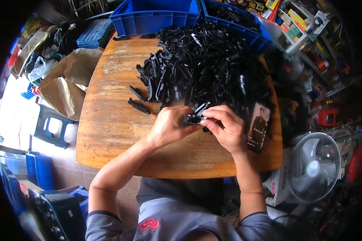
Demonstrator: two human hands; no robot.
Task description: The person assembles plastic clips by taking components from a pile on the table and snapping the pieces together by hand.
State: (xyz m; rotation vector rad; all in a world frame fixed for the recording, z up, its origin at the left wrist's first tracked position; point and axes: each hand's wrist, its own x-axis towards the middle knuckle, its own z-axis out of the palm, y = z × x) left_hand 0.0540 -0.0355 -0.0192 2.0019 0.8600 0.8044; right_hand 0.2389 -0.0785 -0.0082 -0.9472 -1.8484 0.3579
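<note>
Fingers [218, 113] of both hands are clamped on one small black part [192, 119], held just above the near edge of a heap of similar pieces. I see, on my head view, the left hand [169, 125] wrapped around one end, thumb pressed along it, while the right hand [229, 129] pinches the other end between thumb and forefinger. I would judge the step in hand to be close two-handed work on this single piece, either fitting or checking; I can't tell which. As I read it, the next move calls for the left grip to hold steady while the right makes a small, precise adjustment.

Much of the part is lost to me behind the knuckles, so I can't make out its full shape, nor whether it is one piece or two joined. A pale-edged piece [202, 107] just beyond the fingertips may belong to it or to the heap [213, 60]; I can't separate them. Within the heap, single pieces run together in dark overlap, though a loose curved piece [138, 106] lies clear on the wooden bench [112, 124]. At the far side, the blue bin [156, 25] is cut off by the upper edge, and the bin on the right [266, 37], with black pieces inside, is partly hidden by the heap.
</note>
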